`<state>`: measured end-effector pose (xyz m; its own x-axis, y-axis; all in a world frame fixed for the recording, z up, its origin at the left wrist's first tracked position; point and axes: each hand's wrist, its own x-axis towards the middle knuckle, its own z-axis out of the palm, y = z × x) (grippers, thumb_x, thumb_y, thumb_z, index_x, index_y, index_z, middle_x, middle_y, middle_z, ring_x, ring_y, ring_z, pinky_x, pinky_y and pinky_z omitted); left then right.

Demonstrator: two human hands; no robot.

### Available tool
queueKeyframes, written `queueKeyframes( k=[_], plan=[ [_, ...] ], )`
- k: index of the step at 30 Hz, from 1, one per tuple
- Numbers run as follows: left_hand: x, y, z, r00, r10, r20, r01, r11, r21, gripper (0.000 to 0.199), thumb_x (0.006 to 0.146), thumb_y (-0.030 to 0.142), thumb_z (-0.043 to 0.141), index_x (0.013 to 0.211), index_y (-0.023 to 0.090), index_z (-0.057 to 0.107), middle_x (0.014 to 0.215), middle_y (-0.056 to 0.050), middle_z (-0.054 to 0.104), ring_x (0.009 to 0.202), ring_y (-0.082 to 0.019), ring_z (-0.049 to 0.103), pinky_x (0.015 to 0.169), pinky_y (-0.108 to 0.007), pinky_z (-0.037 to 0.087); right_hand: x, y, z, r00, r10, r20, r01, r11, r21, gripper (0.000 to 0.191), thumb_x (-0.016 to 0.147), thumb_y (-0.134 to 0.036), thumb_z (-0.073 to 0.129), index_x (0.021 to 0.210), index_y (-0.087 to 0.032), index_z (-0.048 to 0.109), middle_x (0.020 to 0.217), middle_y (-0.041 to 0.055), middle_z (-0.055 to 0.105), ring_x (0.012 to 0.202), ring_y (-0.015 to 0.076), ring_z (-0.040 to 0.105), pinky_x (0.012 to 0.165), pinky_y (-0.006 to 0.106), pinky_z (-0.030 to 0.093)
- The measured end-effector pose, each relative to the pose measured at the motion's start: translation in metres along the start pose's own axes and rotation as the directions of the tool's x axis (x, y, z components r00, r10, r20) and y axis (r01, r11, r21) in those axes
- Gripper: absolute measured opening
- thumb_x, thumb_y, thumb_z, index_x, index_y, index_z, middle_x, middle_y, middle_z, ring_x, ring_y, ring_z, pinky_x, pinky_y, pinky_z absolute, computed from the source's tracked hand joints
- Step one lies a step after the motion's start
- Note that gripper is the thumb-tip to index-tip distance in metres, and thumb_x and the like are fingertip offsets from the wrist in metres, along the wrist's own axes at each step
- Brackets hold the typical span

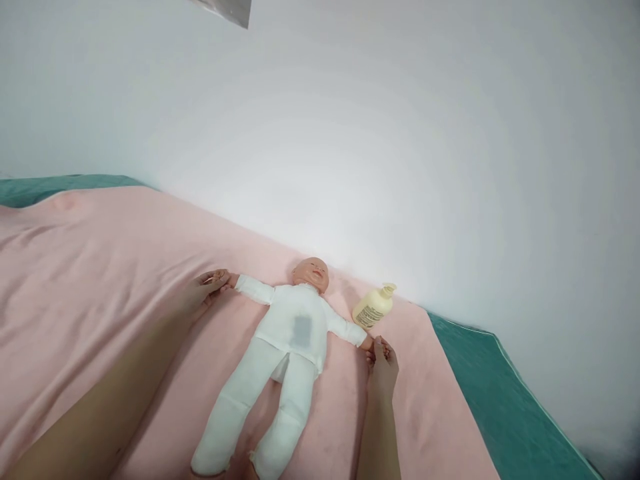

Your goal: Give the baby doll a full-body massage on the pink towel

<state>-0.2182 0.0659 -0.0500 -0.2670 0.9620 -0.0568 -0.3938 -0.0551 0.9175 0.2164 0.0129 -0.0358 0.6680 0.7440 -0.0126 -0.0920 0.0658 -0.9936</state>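
Note:
A baby doll (293,313) with a white cloth body lies on its back on a pink blanket (115,247), its arms stretched out to both sides. My left hand (204,291) is closed on the doll's hand at the left. On the other side, my right hand (384,360) pinches the doll's other hand between thumb and fingers. A dark grey rectangle shows on the doll's belly. Its feet are partly cut off by the bottom of the view.
Close to the doll's right-side arm stands a pale yellow pump bottle (373,307) with printed text. Green cloth (500,387) shows beyond the blanket at both sides. A white wall (320,133) rises right behind the doll's head.

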Motion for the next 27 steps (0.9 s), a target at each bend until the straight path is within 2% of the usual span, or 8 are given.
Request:
queueKeyframes(
  k=[5, 10, 15, 19, 24, 27],
  plan=[
    [-0.0023, -0.001, -0.0012, 0.999, -0.001, -0.04, 0.002, 1.0, 0.023, 0.029, 0.066, 0.03, 0.082, 0.089, 0.019, 0.07, 0.068, -0.004, 0.069, 0.075, -0.023, 0.068, 0.056, -0.024, 0.05, -0.0008, -0.0008, 0.0026, 0.999, -0.024, -0.024, 0.023, 0.999, -0.033, 0.046, 0.065, -0.054, 0.077, 0.086, -0.017, 0.058, 0.059, -0.0049, 0.054, 0.048, 0.0084, 0.048, 0.042, 0.019, 0.037],
    [0.0007, -0.0046, -0.0004, 0.998, 0.0, -0.065, 0.002, 1.0, 0.031, 0.031, 0.07, 0.039, 0.078, 0.092, 0.019, 0.07, 0.074, -0.006, 0.071, 0.074, -0.022, 0.068, 0.057, -0.025, 0.051, -0.0013, 0.0009, 0.003, 0.998, -0.053, -0.04, 0.051, 0.998, -0.029, 0.046, 0.069, -0.059, 0.07, 0.079, -0.016, 0.058, 0.06, -0.0029, 0.057, 0.045, 0.008, 0.046, 0.04, 0.02, 0.034],
    [0.0052, -0.0085, -0.0026, 0.998, -0.027, -0.051, 0.027, 1.0, 0.011, 0.037, 0.073, 0.048, 0.073, 0.094, 0.017, 0.07, 0.075, -0.007, 0.071, 0.069, -0.021, 0.068, 0.057, -0.026, 0.052, 0.0003, 0.0025, 0.0012, 0.998, -0.049, -0.036, 0.05, 0.998, 0.025, 0.049, 0.066, -0.055, 0.073, 0.092, -0.016, 0.062, 0.07, -0.0018, 0.061, 0.05, 0.0071, 0.049, 0.045, 0.019, 0.039],
    [0.0051, -0.0074, -0.0038, 0.999, -0.052, 0.014, 0.052, 0.999, -0.013, 0.043, 0.071, 0.049, 0.075, 0.096, 0.016, 0.07, 0.077, -0.008, 0.071, 0.071, -0.022, 0.068, 0.059, -0.028, 0.053, 0.0042, 0.0041, 0.0019, 1.0, -0.024, -0.015, 0.025, 0.996, 0.085, 0.059, 0.06, -0.055, 0.076, 0.101, -0.016, 0.062, 0.079, -0.0012, 0.062, 0.054, 0.0061, 0.05, 0.052, 0.02, 0.045],
    [0.0033, -0.0022, 0.0008, 0.997, -0.043, 0.06, 0.047, 0.997, -0.055, 0.038, 0.064, 0.039, 0.083, 0.092, 0.016, 0.069, 0.085, -0.008, 0.071, 0.083, -0.022, 0.068, 0.071, -0.028, 0.055, 0.0049, 0.0048, 0.0021, 1.0, -0.014, 0.018, 0.013, 0.995, 0.097, 0.064, 0.055, -0.05, 0.081, 0.105, -0.016, 0.061, 0.081, -0.0014, 0.06, 0.058, 0.0061, 0.051, 0.056, 0.019, 0.046],
    [0.0008, 0.0009, 0.0041, 0.999, -0.027, 0.036, 0.028, 0.999, -0.042, 0.032, 0.064, 0.033, 0.083, 0.087, 0.016, 0.069, 0.078, -0.006, 0.071, 0.079, -0.022, 0.068, 0.067, -0.027, 0.055, 0.0031, 0.0026, 0.0011, 1.0, -0.011, 0.019, 0.01, 0.997, 0.077, 0.062, 0.057, -0.05, 0.081, 0.106, -0.016, 0.061, 0.079, -0.0016, 0.06, 0.059, 0.0068, 0.051, 0.055, 0.019, 0.046]
  ],
)
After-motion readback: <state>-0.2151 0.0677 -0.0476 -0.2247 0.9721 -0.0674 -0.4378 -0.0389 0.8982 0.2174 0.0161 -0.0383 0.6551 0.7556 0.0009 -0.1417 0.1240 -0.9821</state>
